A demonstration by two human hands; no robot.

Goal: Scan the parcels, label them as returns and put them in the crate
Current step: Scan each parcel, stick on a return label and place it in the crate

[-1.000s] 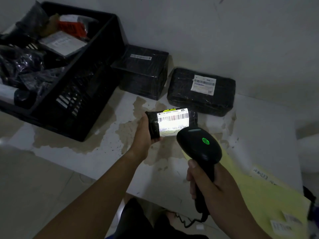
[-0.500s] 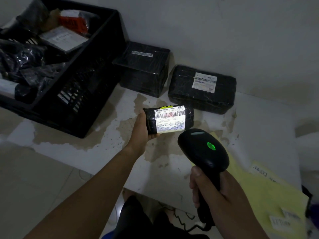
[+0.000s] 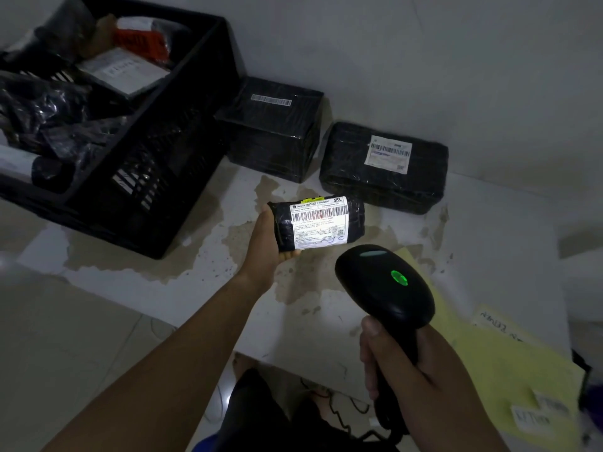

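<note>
The person's left hand [image 3: 266, 243] is gripping a small black-wrapped parcel [image 3: 355, 220] by its left end, holding it in the air above the stained middle of the white worktop [image 3: 489, 230] with its shipping label [image 3: 318, 223] facing up. The right hand [image 3: 411, 363] is closing firmly round the handle of a black barcode scanner [image 3: 385, 288], which is pointing at the label from the near side, a green light [image 3: 399, 278] glowing on its head. The bright glare that was washing out the label a second ago is fading, and parcel and scanner are drawing apart, so the scan is probably done and the return label comes next. A yellow sheet [image 3: 509, 363] carrying handwritten slips [image 3: 535, 415] is lying at the worktop's near right corner, beside the scanner hand. A black slatted crate [image 3: 182, 158], already holding wrapped parcels, is sitting at the far left corner. Two more wrapped parcels are waiting along the far edge against the wall: a boxy one [image 3: 274, 132] just beside the crate and a flatter one [image 3: 385, 177] to its right. Nothing is blocking the way from the held parcel to the crate.
</note>
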